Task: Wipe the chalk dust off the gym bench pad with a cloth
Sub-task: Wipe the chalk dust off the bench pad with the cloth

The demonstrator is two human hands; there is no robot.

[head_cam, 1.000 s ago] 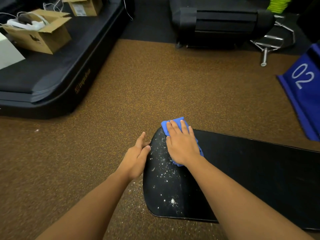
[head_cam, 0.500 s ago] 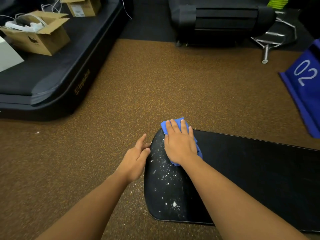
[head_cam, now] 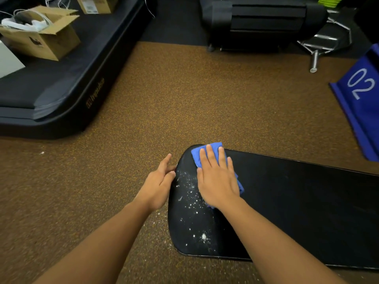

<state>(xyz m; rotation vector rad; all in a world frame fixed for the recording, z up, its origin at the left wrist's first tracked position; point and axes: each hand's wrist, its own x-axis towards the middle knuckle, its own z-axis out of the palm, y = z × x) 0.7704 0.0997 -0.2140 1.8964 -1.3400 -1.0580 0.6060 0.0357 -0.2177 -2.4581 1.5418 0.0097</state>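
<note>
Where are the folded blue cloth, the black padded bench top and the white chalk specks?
Folded blue cloth [head_cam: 207, 149], head view: bare far edge beyond the fingertips.
Black padded bench top [head_cam: 297, 201], head view: clean middle surface.
White chalk specks [head_cam: 203, 236], head view: biggest clump near the front edge.

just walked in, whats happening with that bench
A person is wiping chalk off a black bench pad. The right hand presses a blue cloth flat near the pad's rounded end, while the left hand rests against its edge. White chalk specks remain on that end.
</note>
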